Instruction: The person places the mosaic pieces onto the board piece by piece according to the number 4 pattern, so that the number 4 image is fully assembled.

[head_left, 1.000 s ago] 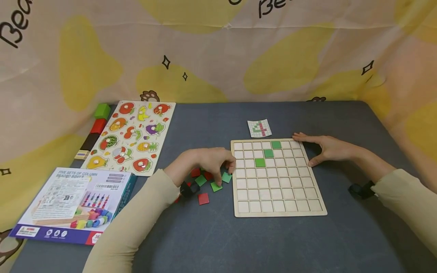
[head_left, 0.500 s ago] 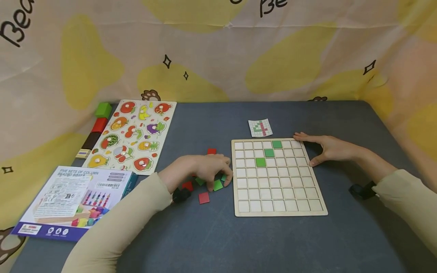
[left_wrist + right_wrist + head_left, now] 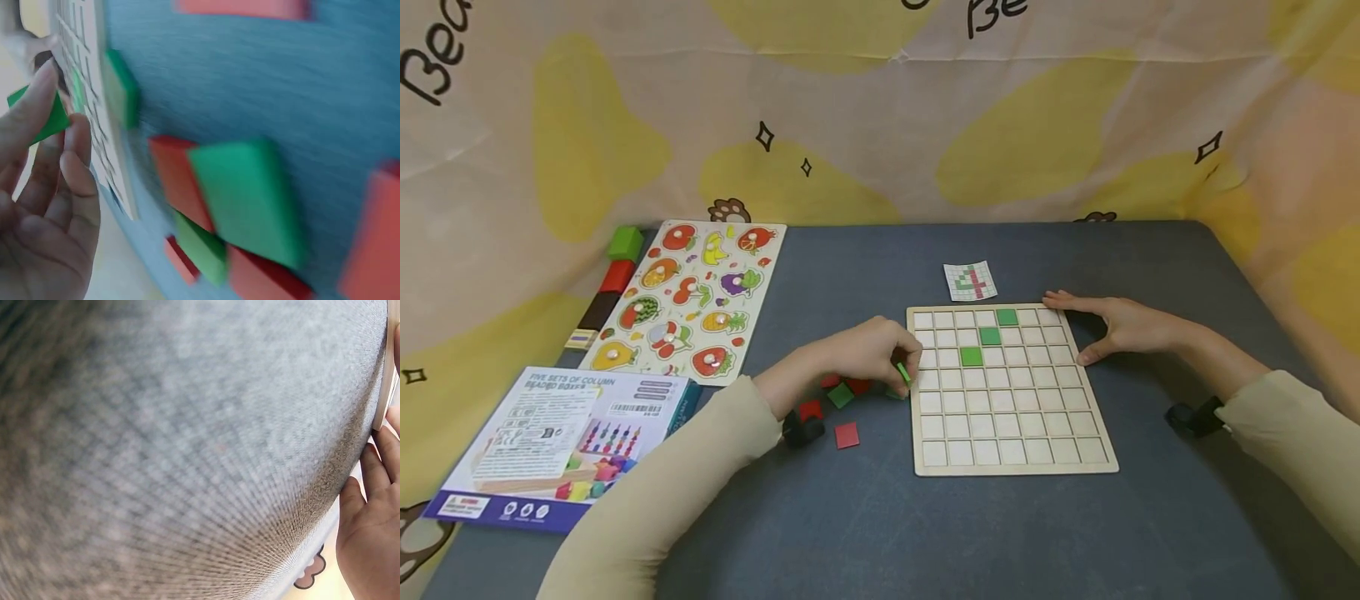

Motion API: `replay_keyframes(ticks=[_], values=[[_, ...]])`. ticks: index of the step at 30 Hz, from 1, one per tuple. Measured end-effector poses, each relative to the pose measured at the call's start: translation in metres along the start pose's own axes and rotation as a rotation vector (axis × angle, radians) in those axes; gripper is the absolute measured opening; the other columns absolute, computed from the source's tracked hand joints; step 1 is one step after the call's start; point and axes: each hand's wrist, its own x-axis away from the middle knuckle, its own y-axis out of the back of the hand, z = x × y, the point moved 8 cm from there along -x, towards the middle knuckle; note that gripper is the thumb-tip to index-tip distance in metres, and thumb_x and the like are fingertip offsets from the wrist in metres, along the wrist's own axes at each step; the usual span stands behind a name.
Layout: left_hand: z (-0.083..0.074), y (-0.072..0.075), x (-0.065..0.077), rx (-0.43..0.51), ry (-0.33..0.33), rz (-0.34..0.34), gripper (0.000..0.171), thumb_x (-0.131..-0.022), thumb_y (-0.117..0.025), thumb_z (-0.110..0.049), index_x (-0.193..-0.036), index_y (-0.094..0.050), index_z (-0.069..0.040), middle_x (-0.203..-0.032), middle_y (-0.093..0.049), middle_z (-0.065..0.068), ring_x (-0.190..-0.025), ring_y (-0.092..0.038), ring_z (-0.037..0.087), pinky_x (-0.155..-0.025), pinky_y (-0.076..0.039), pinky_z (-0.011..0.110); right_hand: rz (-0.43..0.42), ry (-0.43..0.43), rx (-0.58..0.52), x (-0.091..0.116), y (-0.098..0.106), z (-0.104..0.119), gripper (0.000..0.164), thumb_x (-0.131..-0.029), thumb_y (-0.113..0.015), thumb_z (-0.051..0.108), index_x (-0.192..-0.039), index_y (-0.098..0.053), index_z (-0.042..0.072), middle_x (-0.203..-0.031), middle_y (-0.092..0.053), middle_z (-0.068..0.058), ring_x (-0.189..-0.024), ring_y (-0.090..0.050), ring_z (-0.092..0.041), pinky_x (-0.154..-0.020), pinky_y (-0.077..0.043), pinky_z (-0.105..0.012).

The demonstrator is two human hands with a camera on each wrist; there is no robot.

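Between thumb and fingers my left hand pinches a green square tile, lifted beside the left edge of the wooden grid board. Three green tiles sit in a diagonal on the board's upper rows, among them a green tile at the lower left of that line. My right hand touches the board's right side, thumb on the edge and fingers stretched to the top right corner. Under and beside my left hand lie loose red and green tiles, such as a green tile and a red tile.
Behind the board lies a small pattern card with green and red squares. To the left are a fruit puzzle board, a printed beads box and a row of coloured blocks. A patterned cloth hangs behind the table.
My left hand has picked up a green tile from the loose tiles and raised it towards the board's left edge. My right hand stays where it was.
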Motion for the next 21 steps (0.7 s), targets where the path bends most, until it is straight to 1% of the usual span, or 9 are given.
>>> replay_keyframes(ticks=[2, 5, 8, 9, 11, 14, 16, 18, 21], values=[[-0.002, 0.005, -0.007, 0.026, 0.020, -0.046, 0.013, -0.075, -0.084, -0.013, -0.080, -0.073, -0.014, -0.077, -0.071, -0.001, -0.067, -0.059, 0.003, -0.066, -0.047, 0.017, 0.002, 0.001, -0.002, 0.000, 0.000, 0.000, 0.098, -0.076, -0.082, 0.030, -0.157, -0.027, 0.020, -0.168, -0.009, -0.012, -0.152, -0.006, -0.047, -0.110, -0.022, -0.064], [-0.007, 0.007, -0.019, 0.011, 0.051, -0.098, 0.010, -0.080, -0.081, -0.018, -0.089, -0.078, -0.015, -0.078, -0.074, 0.000, -0.067, -0.058, 0.006, -0.062, -0.043, 0.017, 0.003, 0.003, -0.005, 0.000, -0.001, -0.001, 0.098, -0.076, -0.082, 0.030, -0.157, -0.027, 0.020, -0.168, -0.009, -0.012, -0.152, -0.006, -0.046, -0.110, -0.021, -0.065], [-0.011, 0.005, -0.030, -0.024, 0.092, -0.122, 0.014, -0.085, -0.077, -0.018, -0.098, -0.079, -0.013, -0.089, -0.077, 0.001, -0.074, -0.062, 0.006, -0.068, -0.047, 0.019, 0.003, 0.004, -0.001, 0.000, -0.001, -0.001, 0.098, -0.076, -0.082, 0.029, -0.157, -0.027, 0.020, -0.168, -0.009, -0.011, -0.152, -0.006, -0.046, -0.110, -0.022, -0.064], [-0.013, 0.004, -0.033, -0.041, 0.105, -0.132, 0.014, -0.085, -0.077, -0.017, -0.098, -0.079, -0.013, -0.091, -0.078, 0.002, -0.077, -0.064, 0.007, -0.074, -0.047, 0.019, 0.003, 0.005, 0.001, 0.000, -0.001, -0.001, 0.098, -0.077, -0.082, 0.029, -0.157, -0.027, 0.020, -0.168, -0.009, -0.011, -0.152, -0.006, -0.045, -0.110, -0.022, -0.064], [-0.016, 0.001, -0.039, -0.072, 0.125, -0.152, 0.013, -0.084, -0.078, -0.016, -0.096, -0.078, -0.011, -0.091, -0.077, 0.003, -0.079, -0.065, 0.009, -0.078, -0.049, 0.023, 0.003, 0.006, 0.007, -0.001, -0.001, -0.001, 0.098, -0.077, -0.082, 0.029, -0.157, -0.026, 0.021, -0.168, -0.009, -0.011, -0.152, -0.007, -0.046, -0.110, -0.022, -0.064], [-0.019, -0.002, -0.044, -0.117, 0.152, -0.188, 0.011, -0.081, -0.081, -0.016, -0.087, -0.074, -0.010, -0.084, -0.076, 0.004, -0.077, -0.066, 0.012, -0.080, -0.049, 0.025, 0.002, 0.008, 0.015, -0.001, 0.000, -0.001, 0.098, -0.077, -0.082, 0.030, -0.157, -0.026, 0.022, -0.168, -0.009, -0.011, -0.152, -0.007, -0.046, -0.110, -0.023, -0.063], [-0.019, -0.003, -0.046, -0.136, 0.176, -0.213, 0.013, -0.078, -0.083, -0.016, -0.081, -0.071, -0.011, -0.080, -0.074, 0.003, -0.075, -0.064, 0.012, -0.073, -0.048, 0.024, 0.001, 0.007, 0.023, -0.001, 0.000, -0.001, 0.099, -0.076, -0.082, 0.030, -0.157, -0.026, 0.022, -0.168, -0.010, -0.012, -0.152, -0.008, -0.047, -0.109, -0.023, -0.063], [-0.018, -0.003, -0.046, -0.156, 0.202, -0.231, 0.016, -0.077, -0.084, -0.018, -0.076, -0.069, -0.012, -0.076, -0.073, 0.000, -0.072, -0.061, 0.011, -0.068, -0.044, 0.023, -0.001, 0.005, 0.030, 0.000, 0.000, -0.001, 0.099, -0.076, -0.082, 0.030, -0.157, -0.026, 0.022, -0.168, -0.010, -0.012, -0.152, -0.009, -0.047, -0.109, -0.024, -0.063], [-0.016, -0.005, -0.044, -0.168, 0.230, -0.233, 0.020, -0.076, -0.085, -0.020, -0.069, -0.067, -0.015, -0.071, -0.068, -0.004, -0.068, -0.056, 0.008, -0.063, -0.039, 0.022, -0.011, 0.001, 0.031, 0.000, 0.001, -0.001, 0.098, -0.076, -0.083, 0.028, -0.157, -0.028, 0.021, -0.168, -0.011, -0.012, -0.152, -0.010, -0.046, -0.109, -0.025, -0.062]])
